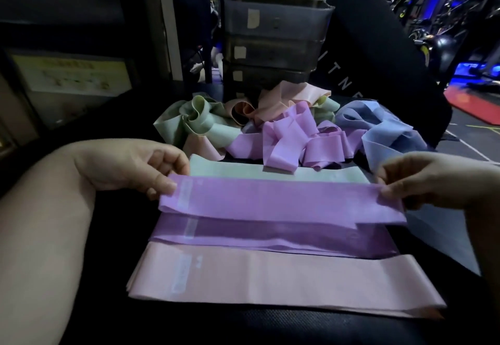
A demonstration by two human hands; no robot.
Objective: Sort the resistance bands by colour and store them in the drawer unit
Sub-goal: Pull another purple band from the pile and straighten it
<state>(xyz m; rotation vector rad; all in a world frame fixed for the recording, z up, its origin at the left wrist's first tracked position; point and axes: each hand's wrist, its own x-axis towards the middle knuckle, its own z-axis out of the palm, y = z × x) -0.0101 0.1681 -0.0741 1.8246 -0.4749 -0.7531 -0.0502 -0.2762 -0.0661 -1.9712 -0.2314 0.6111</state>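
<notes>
The left hand [130, 166] pinches the left end of a purple band [284, 201] between thumb and curled fingers. The right hand [433, 179] pinches the right end in the same manner. The purple band is a flat, smooth, slightly glossy strip, held taut and level across the centre of the frame. A pale rectangular label sits near its left end.

Directly below it lies a purple stack [270, 239] of flattened bands, darker in shadow, with edges roughly aligned. A pink stack [270, 277] lies against it towards the bottom of the frame; it is longer, matte, and carries a similar pale label at left. Just above the held band, a green band [270, 174] lies flat.

Higher in the frame sits a loose pile [295, 139] of crumpled bands: green loops at left, peach folds at top centre, purple folds in the middle, blue at right.

The drawer unit [273, 39] stands behind the pile at upper centre. It is grey translucent plastic with three stacked drawer fronts, each bearing a pale label, and a cream rim on top.

The stacks rest on a black surface [270, 328] with a fine woven texture.
</notes>
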